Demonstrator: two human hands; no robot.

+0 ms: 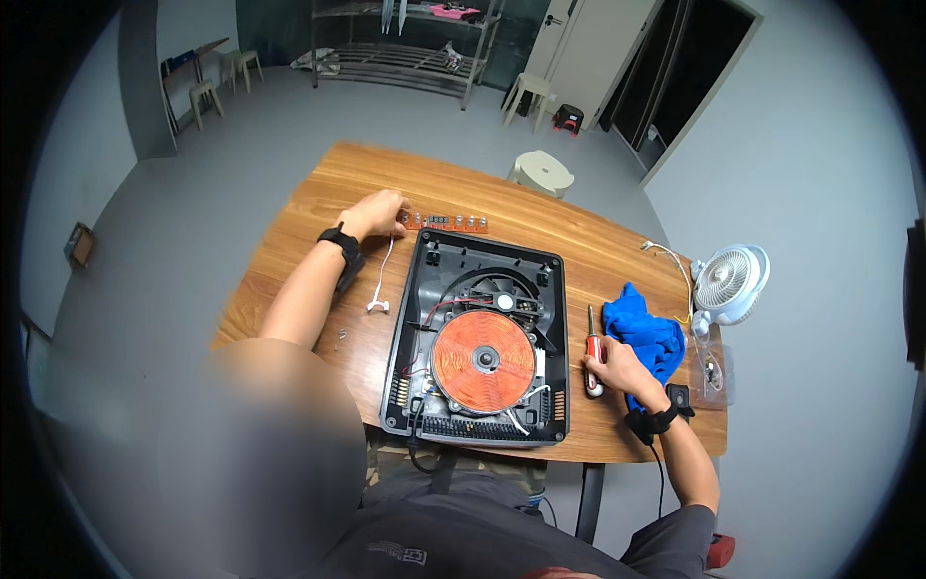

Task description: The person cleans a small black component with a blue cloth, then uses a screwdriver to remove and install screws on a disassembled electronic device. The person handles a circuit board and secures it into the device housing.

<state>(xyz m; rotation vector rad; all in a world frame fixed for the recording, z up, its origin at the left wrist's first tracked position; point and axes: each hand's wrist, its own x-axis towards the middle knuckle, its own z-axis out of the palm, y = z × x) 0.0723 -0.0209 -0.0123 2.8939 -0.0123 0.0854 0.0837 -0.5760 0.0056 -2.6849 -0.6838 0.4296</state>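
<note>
Wood-grain worktop point(275, 251), head view, above grey floor point(251, 164), bearing one open black appliance housing point(559, 328) with round copper-coloured coil point(458, 362), blue cloth point(641, 333) to its right. Left hand point(374, 214): fingers at left end of orange circuit strip point(449, 224), just beyond the housing's far edge; cannot tell whether grip encloses it. Right hand point(622, 372): grip wrapped round red-handled screwdriver point(592, 349), between housing and cloth, shaft pointing away.

On your right, a white fan point(728, 283) sits by the surface's point(318, 203) edge; straight ahead of you, a pale round-topped stool point(543, 174) stands just beyond, and farther back you've got a metal rack point(395, 63) and a door point(600, 48).
</note>
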